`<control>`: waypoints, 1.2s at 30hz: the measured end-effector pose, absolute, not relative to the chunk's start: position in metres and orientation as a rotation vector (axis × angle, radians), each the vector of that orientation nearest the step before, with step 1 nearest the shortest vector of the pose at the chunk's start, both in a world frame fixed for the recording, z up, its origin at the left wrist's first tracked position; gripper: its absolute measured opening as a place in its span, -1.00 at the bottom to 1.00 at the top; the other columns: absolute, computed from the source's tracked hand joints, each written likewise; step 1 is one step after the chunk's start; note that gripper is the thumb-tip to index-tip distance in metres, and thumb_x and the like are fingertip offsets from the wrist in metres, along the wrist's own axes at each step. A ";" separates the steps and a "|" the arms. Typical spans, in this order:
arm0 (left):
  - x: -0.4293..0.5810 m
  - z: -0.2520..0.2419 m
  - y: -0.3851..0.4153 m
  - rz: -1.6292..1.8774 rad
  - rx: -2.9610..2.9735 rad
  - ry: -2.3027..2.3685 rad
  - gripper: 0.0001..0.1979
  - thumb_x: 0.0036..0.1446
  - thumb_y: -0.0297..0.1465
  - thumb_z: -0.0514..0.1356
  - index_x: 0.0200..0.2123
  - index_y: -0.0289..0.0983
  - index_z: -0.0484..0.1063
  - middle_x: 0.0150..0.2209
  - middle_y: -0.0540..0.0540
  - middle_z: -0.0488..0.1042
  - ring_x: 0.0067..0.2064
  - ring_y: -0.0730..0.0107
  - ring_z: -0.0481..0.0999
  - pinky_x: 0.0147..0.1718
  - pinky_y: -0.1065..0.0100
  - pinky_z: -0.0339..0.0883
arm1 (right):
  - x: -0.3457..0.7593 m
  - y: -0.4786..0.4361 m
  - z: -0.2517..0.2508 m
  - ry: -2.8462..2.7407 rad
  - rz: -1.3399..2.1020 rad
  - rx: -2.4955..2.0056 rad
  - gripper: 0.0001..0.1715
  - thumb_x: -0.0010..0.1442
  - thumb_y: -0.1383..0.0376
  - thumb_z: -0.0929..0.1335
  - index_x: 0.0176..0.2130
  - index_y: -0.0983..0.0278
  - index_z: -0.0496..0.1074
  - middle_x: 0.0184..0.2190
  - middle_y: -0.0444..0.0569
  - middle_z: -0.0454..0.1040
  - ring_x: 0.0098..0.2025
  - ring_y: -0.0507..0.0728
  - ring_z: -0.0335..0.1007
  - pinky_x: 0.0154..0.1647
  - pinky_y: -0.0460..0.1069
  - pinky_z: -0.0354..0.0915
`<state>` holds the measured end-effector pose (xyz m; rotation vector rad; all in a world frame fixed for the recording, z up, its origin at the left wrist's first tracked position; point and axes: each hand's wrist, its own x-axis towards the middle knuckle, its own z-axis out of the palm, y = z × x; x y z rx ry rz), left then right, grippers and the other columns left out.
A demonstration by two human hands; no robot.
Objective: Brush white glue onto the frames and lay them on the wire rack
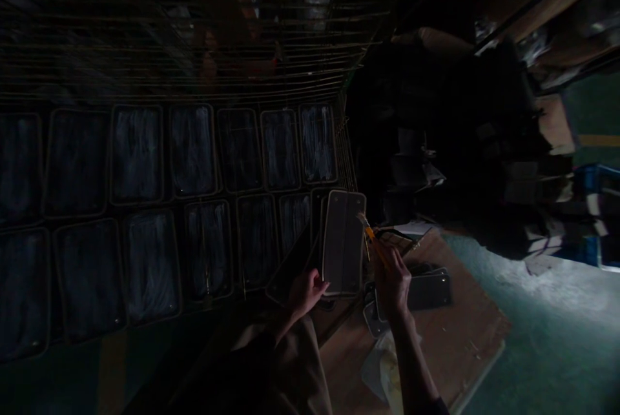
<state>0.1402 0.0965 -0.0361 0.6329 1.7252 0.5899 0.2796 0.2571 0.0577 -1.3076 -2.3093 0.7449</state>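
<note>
My left hand [308, 291] pinches the lower left corner of a dark rectangular panel [343, 241] with rounded corners, a pale edge and small metal studs. The panel is held up nearly upright in front of me. In my right hand [393, 279] is a brush [371, 233] with an orange handle, its bristles at the panel's upper right edge. Whether the bristles touch the surface I cannot tell. Beneath my right wrist, several similar panels [429, 290] lie on a wooden board.
Rows of panels smeared with a whitish coating [138, 153] lie to the left beside a wire rack [217, 47]. The wooden board [465, 318] is at lower right, with a pale plastic bag [387, 370] on it. A blue crate [598, 215] stands far right. The scene is very dark.
</note>
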 end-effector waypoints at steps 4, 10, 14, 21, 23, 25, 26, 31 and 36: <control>0.128 -0.041 0.092 0.783 0.407 1.484 -0.75 -0.01 -0.23 0.24 -0.47 -0.24 0.25 -0.52 0.09 0.32 -0.55 0.51 0.39 -0.59 0.49 0.27 | 0.272 0.272 0.063 -2.340 0.725 -1.294 -0.66 0.33 0.34 0.20 0.04 0.20 0.38 -0.16 0.03 0.46 -0.18 0.10 0.44 -0.20 -0.06 0.33; 0.117 -0.040 0.090 0.888 0.181 1.349 -0.66 -0.10 -0.20 0.30 -0.45 -0.25 0.20 -0.49 0.13 0.30 -0.57 0.51 0.46 -0.63 0.47 0.37 | 0.260 0.296 0.053 -2.546 0.640 -1.247 -0.56 0.28 0.42 0.16 0.09 0.19 0.35 -0.07 0.05 0.44 -0.12 0.14 0.42 -0.21 -0.03 0.31; 0.118 -0.039 0.089 0.915 0.101 1.352 -0.64 -0.12 -0.23 0.33 -0.38 -0.24 0.22 -0.47 0.10 0.37 -0.53 0.43 0.51 -0.61 0.41 0.44 | 0.258 0.306 0.043 -2.637 0.602 -1.245 -0.53 0.24 0.44 0.19 0.11 0.19 0.33 -0.08 0.02 0.44 -0.16 0.15 0.40 -0.23 -0.04 0.29; 0.124 -0.040 0.089 0.968 0.029 1.366 -0.64 -0.15 -0.24 0.34 -0.38 -0.25 0.23 -0.47 0.09 0.39 -0.50 0.41 0.51 -0.55 0.31 0.51 | 0.276 0.281 0.041 -2.747 0.720 -1.246 -0.47 0.17 0.52 0.19 0.08 0.21 0.34 -0.13 0.01 0.46 -0.18 0.15 0.38 -0.21 -0.03 0.27; 0.125 -0.040 0.089 0.984 0.022 1.370 -0.64 -0.15 -0.24 0.34 -0.39 -0.25 0.23 -0.47 0.09 0.39 -0.49 0.40 0.51 -0.55 0.30 0.51 | 0.285 0.259 0.047 -2.759 0.772 -1.261 -0.51 0.19 0.50 0.19 0.06 0.22 0.35 -0.15 0.01 0.46 -0.20 0.14 0.37 -0.23 -0.04 0.27; 0.126 -0.041 0.088 0.993 0.030 1.377 -0.64 -0.15 -0.25 0.34 -0.40 -0.25 0.23 -0.47 0.09 0.39 -0.49 0.39 0.52 -0.55 0.28 0.52 | 0.293 0.235 0.053 -2.770 0.824 -1.283 -0.55 0.21 0.49 0.18 0.04 0.22 0.36 -0.18 0.01 0.47 -0.25 0.13 0.36 -0.28 -0.04 0.26; 0.126 -0.041 0.087 0.997 0.037 1.380 -0.65 -0.15 -0.25 0.34 -0.40 -0.25 0.23 -0.47 0.08 0.39 -0.48 0.38 0.52 -0.55 0.28 0.53 | 0.297 0.222 0.056 -2.776 0.846 -1.293 -0.56 0.22 0.49 0.18 0.03 0.22 0.37 -0.20 0.00 0.47 -0.27 0.12 0.35 -0.30 -0.05 0.25; 0.124 -0.041 0.086 0.971 0.043 1.377 -0.69 -0.12 -0.28 0.32 -0.40 -0.26 0.25 -0.46 0.07 0.38 -0.45 0.38 0.52 -0.51 0.26 0.54 | 0.313 0.169 0.065 -2.813 0.879 -1.344 -0.58 0.26 0.48 0.16 0.02 0.21 0.37 -0.27 -0.01 0.47 -0.33 0.11 0.34 -0.33 -0.04 0.23; 0.123 -0.039 0.086 0.978 0.029 1.377 -0.68 -0.14 -0.28 0.32 -0.39 -0.25 0.25 -0.44 0.07 0.38 -0.41 0.37 0.51 -0.51 0.27 0.54 | 0.319 0.141 0.076 -2.802 1.077 -1.372 -0.55 0.28 0.47 0.15 0.09 0.22 0.32 -0.26 -0.01 0.46 -0.31 0.11 0.37 -0.34 -0.04 0.25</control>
